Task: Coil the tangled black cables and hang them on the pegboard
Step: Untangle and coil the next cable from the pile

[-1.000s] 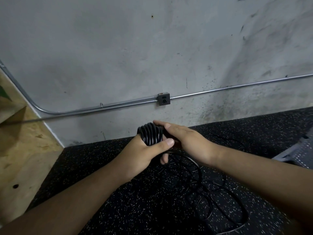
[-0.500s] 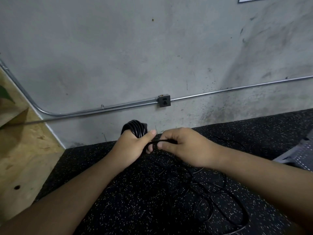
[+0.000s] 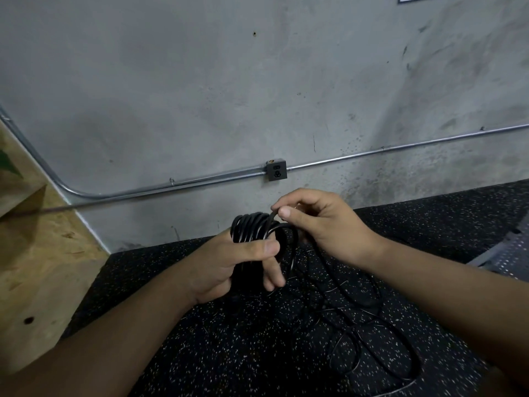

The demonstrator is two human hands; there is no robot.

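A black cable coil (image 3: 252,228) of several loops is wound around my left hand (image 3: 229,263), whose thumb presses across the loops. My right hand (image 3: 317,222) is just right of the coil and pinches the free strand of the same cable between thumb and forefinger at the coil's top. From there the loose black cable (image 3: 369,319) trails down and lies in tangled loops on the black speckled floor mat (image 3: 229,353). At the right edge I see a corner of a grey perforated pegboard (image 3: 512,255).
A grey concrete wall (image 3: 257,81) stands straight ahead, with a metal conduit (image 3: 171,187) and a small outlet box (image 3: 276,169) running along it. A plywood surface (image 3: 37,267) borders the mat on the left.
My right hand has lifted the strand up and over the top of the coil. My left hand has turned, showing more loops, and both hands sit slightly further right.
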